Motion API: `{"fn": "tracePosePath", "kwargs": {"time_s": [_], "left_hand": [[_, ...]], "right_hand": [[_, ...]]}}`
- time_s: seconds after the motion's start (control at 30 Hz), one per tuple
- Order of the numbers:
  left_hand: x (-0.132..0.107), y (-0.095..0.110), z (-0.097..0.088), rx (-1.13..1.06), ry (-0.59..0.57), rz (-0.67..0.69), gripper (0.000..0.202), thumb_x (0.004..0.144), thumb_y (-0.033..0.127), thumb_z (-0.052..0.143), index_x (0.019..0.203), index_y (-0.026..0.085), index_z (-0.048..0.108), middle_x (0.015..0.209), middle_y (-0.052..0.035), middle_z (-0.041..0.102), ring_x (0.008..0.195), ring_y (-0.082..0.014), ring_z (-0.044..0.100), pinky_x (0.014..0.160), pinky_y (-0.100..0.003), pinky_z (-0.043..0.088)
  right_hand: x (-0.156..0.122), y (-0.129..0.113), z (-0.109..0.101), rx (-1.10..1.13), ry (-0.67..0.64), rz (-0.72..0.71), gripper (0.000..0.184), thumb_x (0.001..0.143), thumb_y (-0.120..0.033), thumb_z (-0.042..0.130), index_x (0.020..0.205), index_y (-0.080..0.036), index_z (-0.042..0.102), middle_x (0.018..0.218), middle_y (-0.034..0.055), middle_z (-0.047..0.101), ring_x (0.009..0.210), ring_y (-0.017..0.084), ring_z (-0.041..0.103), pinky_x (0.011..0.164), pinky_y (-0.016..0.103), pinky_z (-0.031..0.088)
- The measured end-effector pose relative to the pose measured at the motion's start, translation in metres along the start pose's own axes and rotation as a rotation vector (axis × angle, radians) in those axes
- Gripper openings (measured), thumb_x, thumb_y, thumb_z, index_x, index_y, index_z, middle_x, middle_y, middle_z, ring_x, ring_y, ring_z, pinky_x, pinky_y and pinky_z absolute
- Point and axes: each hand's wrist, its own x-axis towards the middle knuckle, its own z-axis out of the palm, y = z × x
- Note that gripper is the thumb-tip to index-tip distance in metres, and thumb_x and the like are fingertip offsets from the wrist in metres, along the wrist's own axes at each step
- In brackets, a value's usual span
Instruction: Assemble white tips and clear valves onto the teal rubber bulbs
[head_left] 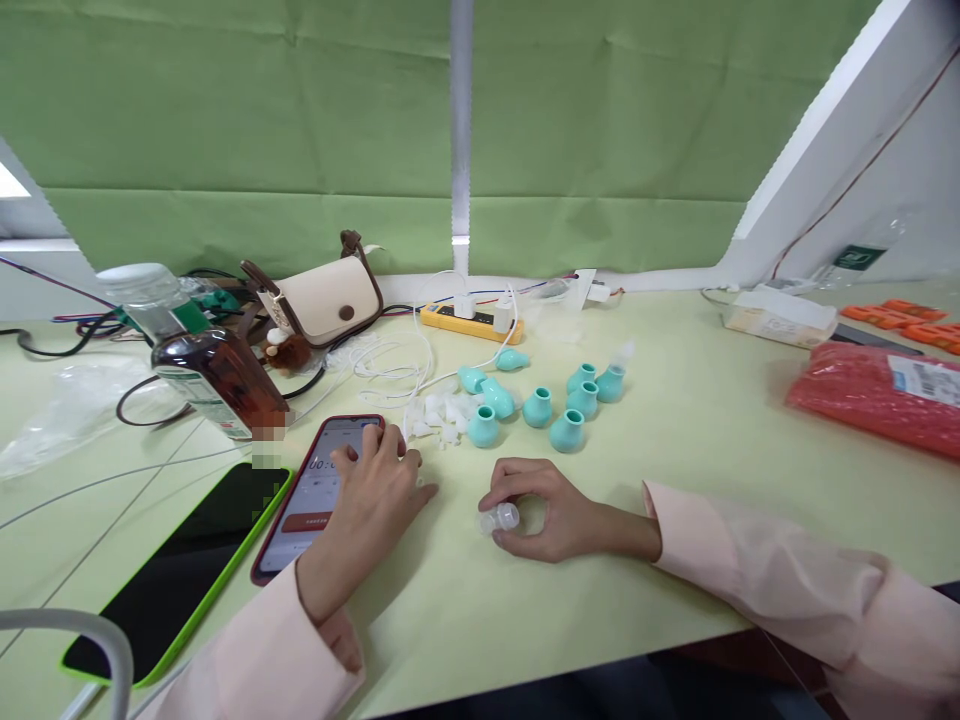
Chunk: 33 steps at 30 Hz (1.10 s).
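One translucent plastic piece point(508, 516), pinched between thumb and fingertips of the right hand point(551, 510), clear of the palm. One left hand point(375, 490), fingers spread, over red-edged phone point(304, 525); contact unclear.

Translucent piece point(501, 517) between fingers point(517, 482) of the right hand point(561, 512)

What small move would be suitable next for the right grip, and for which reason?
Probably bring the translucent piece toward an upright teal bulb: the right grip holds the piece, that bulb's mouth is open, and a farther bulb has a whitish tip at its mouth.
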Motion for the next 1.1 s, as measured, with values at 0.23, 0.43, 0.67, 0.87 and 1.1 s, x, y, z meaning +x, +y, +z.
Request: {"fn": "tracePosePath", "kwargs": {"time_s": [0.23, 0.43, 0.67, 0.87, 1.1], "left_hand": [[0.0, -0.002, -0.005, -0.025, -0.077, 0.067, 0.022, 0.079, 0.016, 0.042, 0.078, 0.017, 0.064, 0.084, -0.0125, 0.052, 0.085, -0.03, 0.042, 0.06, -0.041, 0.032], [-0.001, -0.003, -0.003, -0.043, -0.107, 0.088, 0.024, 0.077, 0.009, 0.042, 0.077, 0.016, 0.064, 0.083, -0.013, 0.053, 0.086, -0.0315, 0.043, 0.062, -0.043, 0.031], [0.002, -0.001, -0.008, -0.284, -0.041, 0.079, 0.017, 0.073, 0.01, 0.047, 0.069, 0.014, 0.063, 0.078, -0.0091, 0.06, 0.085, -0.0289, 0.05, 0.065, -0.043, 0.034], [-0.001, 0.003, -0.013, -1.091, -0.028, 0.054, 0.006, 0.068, 0.018, 0.059, 0.069, 0.017, 0.065, 0.069, -0.0016, 0.064, 0.064, -0.0151, 0.058, 0.062, -0.027, 0.043], [-0.005, 0.014, -0.011, -1.595, -0.069, 0.042, 0.001, 0.061, 0.014, 0.068, 0.061, 0.015, 0.068, 0.068, -0.0058, 0.065, 0.065, -0.0168, 0.059, 0.062, -0.028, 0.047]], "right_hand": [[0.0, 0.001, 0.0, 0.004, -0.006, 0.012, 0.019, 0.062, -0.014, 0.058, 0.08, -0.016, 0.06, 0.068, 0.0011, 0.05, 0.058, 0.01, 0.049, 0.053, 0.023, 0.041], [-0.001, 0.002, 0.0, -0.014, -0.014, 0.002, 0.019, 0.062, -0.014, 0.058, 0.081, -0.016, 0.06, 0.069, 0.001, 0.05, 0.059, 0.01, 0.049, 0.054, 0.022, 0.041], [0.0, -0.001, -0.001, 0.005, 0.023, 0.026, 0.018, 0.063, -0.015, 0.059, 0.081, -0.016, 0.062, 0.072, 0.0029, 0.053, 0.062, 0.011, 0.051, 0.056, 0.023, 0.043], [0.0, -0.003, 0.0, 0.048, 0.018, 0.063, 0.019, 0.067, -0.019, 0.059, 0.085, -0.014, 0.062, 0.069, 0.0039, 0.061, 0.059, 0.011, 0.055, 0.057, 0.024, 0.045], [-0.003, -0.009, 0.006, 0.124, 0.092, 0.081, 0.019, 0.063, -0.019, 0.063, 0.08, -0.013, 0.063, 0.066, 0.0036, 0.061, 0.057, 0.011, 0.056, 0.054, 0.022, 0.045]]}}
